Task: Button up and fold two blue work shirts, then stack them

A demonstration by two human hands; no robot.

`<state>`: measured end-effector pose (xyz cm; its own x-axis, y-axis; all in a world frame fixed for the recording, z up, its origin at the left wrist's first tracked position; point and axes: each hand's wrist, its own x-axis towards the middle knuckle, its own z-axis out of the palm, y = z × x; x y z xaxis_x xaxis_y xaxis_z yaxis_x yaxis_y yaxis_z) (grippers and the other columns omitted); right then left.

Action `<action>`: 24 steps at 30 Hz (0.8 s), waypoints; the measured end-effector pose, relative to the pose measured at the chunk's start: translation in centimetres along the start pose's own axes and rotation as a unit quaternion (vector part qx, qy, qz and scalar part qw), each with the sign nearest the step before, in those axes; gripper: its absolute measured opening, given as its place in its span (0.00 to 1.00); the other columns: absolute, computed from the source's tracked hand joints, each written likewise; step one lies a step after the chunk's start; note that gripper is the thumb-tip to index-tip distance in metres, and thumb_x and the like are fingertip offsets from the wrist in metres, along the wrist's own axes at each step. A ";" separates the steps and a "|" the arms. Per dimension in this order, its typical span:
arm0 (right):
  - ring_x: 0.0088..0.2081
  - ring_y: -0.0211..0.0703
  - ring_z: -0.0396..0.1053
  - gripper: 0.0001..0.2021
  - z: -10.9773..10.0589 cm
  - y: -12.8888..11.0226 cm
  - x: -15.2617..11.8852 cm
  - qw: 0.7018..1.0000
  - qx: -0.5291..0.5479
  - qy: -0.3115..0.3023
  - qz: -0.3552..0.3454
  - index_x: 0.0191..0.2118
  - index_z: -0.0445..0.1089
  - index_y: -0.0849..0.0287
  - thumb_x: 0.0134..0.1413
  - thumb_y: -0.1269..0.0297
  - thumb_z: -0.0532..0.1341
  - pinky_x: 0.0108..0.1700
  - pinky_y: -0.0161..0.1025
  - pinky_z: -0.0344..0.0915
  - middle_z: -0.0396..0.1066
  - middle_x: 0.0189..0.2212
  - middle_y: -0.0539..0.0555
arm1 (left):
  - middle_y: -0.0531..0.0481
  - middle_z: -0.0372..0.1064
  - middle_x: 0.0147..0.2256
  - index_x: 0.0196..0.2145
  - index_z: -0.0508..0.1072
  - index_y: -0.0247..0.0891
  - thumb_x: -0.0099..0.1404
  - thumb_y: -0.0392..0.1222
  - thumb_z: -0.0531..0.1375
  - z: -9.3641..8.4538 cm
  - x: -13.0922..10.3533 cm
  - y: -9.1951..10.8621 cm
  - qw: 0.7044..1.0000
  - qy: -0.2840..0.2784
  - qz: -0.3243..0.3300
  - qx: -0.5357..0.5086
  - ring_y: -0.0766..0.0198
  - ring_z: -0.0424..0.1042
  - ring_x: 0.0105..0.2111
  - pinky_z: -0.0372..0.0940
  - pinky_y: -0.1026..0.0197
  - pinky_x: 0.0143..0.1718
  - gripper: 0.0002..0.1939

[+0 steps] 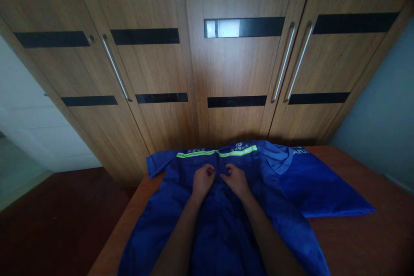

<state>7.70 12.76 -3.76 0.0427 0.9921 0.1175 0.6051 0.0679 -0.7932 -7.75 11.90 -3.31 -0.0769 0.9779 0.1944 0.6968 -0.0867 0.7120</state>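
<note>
A dark blue short-sleeved work jacket [174, 207] lies spread front up on the wooden surface, with a yellow-green reflective strip [239, 151] across its chest and white lettering above. My left hand [204, 177] is over the left side of the jacket's centre line, its fingers loosely curled and a small gap showing before the thumb. Facing it, my right hand [236, 177] hovers at or touches the other side, thumb and fingers apart. No cloth shows pinched in either hand. A narrow strip of jacket separates the hands.
A brighter blue folded item [323, 185] with white letters lies at the right, partly under the jacket's sleeve. The reddish-brown wooden surface [362, 241] extends around it. Wooden wardrobe doors [155, 69] with metal handles stand right behind. A white door [35, 108] is at left.
</note>
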 end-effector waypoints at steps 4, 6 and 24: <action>0.34 0.45 0.73 0.08 -0.3 0.3 0.0 0.996 0.082 0.010 0.020 0.30 0.75 0.57 0.41 0.70 0.60 0.40 0.38 0.64 0.75 0.26 0.51 | 0.54 0.71 0.26 0.29 0.71 0.38 0.56 0.33 0.60 0.0 -0.4 -0.3 0.998 0.013 -0.012 -0.063 0.66 0.71 0.28 0.61 0.66 0.32 0.03; 0.31 0.44 0.72 0.06 -0.6 0.4 0.0 0.990 0.139 0.005 0.032 0.26 0.74 0.56 0.41 0.68 0.59 0.37 0.37 0.64 0.75 0.24 0.50 | 0.55 0.70 0.25 0.28 0.71 0.38 0.56 0.36 0.60 -0.2 -0.4 -0.2 0.995 0.016 -0.019 -0.099 0.66 0.70 0.27 0.61 0.66 0.31 0.00; 0.36 0.43 0.73 0.19 -1.7 -2.0 -0.6 0.816 0.571 -0.076 0.056 0.40 0.74 0.55 0.34 0.69 0.64 0.40 0.39 0.68 0.76 0.34 0.50 | 0.48 0.75 0.27 0.29 0.69 0.36 0.54 0.48 0.63 -1.3 -0.4 3.6 0.926 0.009 -0.064 -0.373 0.70 0.69 0.19 0.57 0.70 0.18 0.13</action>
<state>7.87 11.82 -1.24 -0.1051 0.9945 0.0000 -0.5343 -0.0564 -0.8434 -6.09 10.94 0.04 -0.1411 0.9866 0.0816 -0.0046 -0.0831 0.9965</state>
